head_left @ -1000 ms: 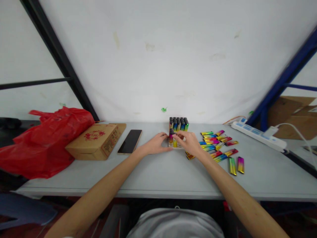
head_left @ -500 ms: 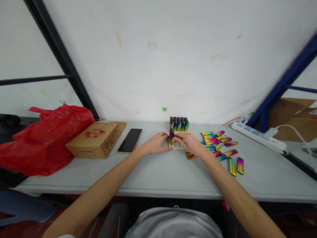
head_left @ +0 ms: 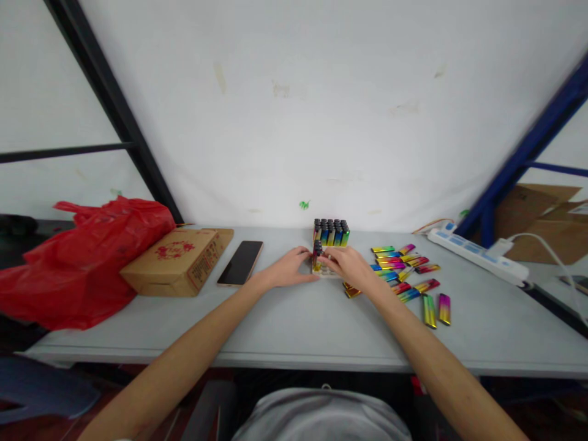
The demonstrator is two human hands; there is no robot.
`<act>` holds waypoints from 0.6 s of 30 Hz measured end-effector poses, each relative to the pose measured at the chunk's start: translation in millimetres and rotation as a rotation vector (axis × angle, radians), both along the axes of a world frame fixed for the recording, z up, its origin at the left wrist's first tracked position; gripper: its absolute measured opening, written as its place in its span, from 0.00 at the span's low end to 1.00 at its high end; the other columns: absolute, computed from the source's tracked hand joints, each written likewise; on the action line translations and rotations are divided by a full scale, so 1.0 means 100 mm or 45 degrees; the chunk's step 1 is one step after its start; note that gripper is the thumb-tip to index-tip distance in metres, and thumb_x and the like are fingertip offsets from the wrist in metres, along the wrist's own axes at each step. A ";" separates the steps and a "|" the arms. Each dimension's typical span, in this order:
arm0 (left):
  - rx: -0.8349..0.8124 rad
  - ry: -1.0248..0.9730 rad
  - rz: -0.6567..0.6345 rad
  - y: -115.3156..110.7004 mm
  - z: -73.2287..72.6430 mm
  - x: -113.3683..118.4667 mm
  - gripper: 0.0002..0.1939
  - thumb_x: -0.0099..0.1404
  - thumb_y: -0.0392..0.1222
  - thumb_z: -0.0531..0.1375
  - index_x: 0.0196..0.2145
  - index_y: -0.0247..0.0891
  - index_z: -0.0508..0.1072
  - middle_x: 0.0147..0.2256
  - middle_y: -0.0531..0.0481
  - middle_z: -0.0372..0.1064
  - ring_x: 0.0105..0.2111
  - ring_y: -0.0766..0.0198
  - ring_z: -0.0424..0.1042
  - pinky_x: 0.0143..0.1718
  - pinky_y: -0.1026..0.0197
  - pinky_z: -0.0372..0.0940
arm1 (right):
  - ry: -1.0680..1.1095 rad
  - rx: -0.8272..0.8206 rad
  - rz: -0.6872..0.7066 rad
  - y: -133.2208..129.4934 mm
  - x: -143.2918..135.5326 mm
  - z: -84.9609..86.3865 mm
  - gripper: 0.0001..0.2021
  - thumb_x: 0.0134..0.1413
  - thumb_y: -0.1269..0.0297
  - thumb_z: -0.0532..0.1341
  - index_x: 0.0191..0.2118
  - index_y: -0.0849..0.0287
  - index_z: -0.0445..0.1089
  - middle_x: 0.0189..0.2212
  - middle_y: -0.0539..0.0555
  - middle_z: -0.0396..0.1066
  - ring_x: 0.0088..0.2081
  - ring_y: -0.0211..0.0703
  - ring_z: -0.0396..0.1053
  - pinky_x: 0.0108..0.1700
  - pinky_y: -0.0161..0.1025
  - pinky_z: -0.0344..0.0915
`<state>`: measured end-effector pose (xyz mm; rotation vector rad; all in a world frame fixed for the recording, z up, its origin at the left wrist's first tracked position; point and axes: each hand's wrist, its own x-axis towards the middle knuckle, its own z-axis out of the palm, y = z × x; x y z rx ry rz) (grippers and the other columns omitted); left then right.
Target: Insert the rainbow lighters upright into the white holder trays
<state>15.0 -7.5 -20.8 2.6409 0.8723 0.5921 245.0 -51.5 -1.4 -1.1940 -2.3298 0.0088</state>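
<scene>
A pale tray point(head_left: 329, 274) with round holes lies at the middle of the table. Several shiny lighters with black tops point(head_left: 317, 248) stand upright at its left end. My left hand point(head_left: 290, 267) curls around the tray's left side, thumb at the near corner and fingers at the far side. Over the tray, my right hand point(head_left: 348, 264) has its fingers pinched on a lighter beside the standing ones; the fingers mostly hide it. Behind the tray a block of upright lighters point(head_left: 331, 234) stands in close rows. Loose multicoloured lighters point(head_left: 390, 266) lie scattered to the right.
A dark phone point(head_left: 241, 263) lies left of my hands, with a cardboard box point(head_left: 171, 262) and a red plastic bag point(head_left: 92, 263) further left. On the right a white power strip point(head_left: 478, 256) runs along the table point(head_left: 294, 331). The wall rises behind.
The view has tilted slightly, so everything sits a little lower. My right fingers have lowered slightly at the tray, and the lighter's dark top shows less. The left hand stays in place.
</scene>
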 end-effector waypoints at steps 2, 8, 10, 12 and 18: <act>0.004 0.009 0.001 0.01 -0.01 0.00 0.31 0.65 0.59 0.65 0.56 0.33 0.71 0.55 0.35 0.69 0.57 0.46 0.68 0.61 0.48 0.63 | -0.020 -0.039 0.008 -0.01 0.03 0.02 0.17 0.71 0.50 0.57 0.39 0.58 0.74 0.31 0.54 0.77 0.32 0.41 0.71 0.36 0.34 0.56; -0.002 0.007 0.030 0.00 0.00 0.00 0.32 0.64 0.62 0.65 0.56 0.35 0.71 0.57 0.36 0.68 0.58 0.46 0.68 0.63 0.48 0.62 | -0.071 -0.017 -0.370 0.09 0.40 0.08 0.21 0.74 0.52 0.50 0.41 0.59 0.75 0.35 0.58 0.77 0.36 0.46 0.73 0.41 0.38 0.61; -0.009 0.015 0.034 0.00 0.01 0.00 0.33 0.64 0.62 0.65 0.56 0.35 0.71 0.57 0.36 0.68 0.58 0.46 0.68 0.63 0.48 0.63 | -0.130 -0.056 -0.650 0.15 0.62 0.05 0.18 0.72 0.55 0.52 0.45 0.61 0.75 0.39 0.63 0.76 0.41 0.51 0.74 0.45 0.42 0.63; -0.012 0.013 0.034 -0.01 0.02 0.00 0.32 0.64 0.61 0.65 0.56 0.35 0.71 0.57 0.35 0.68 0.57 0.46 0.69 0.62 0.47 0.63 | -0.205 -0.136 -0.934 0.21 0.83 -0.01 0.20 0.70 0.53 0.54 0.51 0.63 0.74 0.46 0.70 0.74 0.48 0.58 0.73 0.50 0.47 0.63; -0.007 0.000 0.044 -0.02 0.03 0.00 0.32 0.63 0.61 0.65 0.56 0.37 0.71 0.57 0.37 0.69 0.58 0.46 0.68 0.63 0.47 0.63 | -0.313 -0.408 -1.302 0.30 1.09 -0.14 0.32 0.66 0.40 0.54 0.58 0.66 0.71 0.52 0.77 0.71 0.58 0.72 0.67 0.59 0.63 0.54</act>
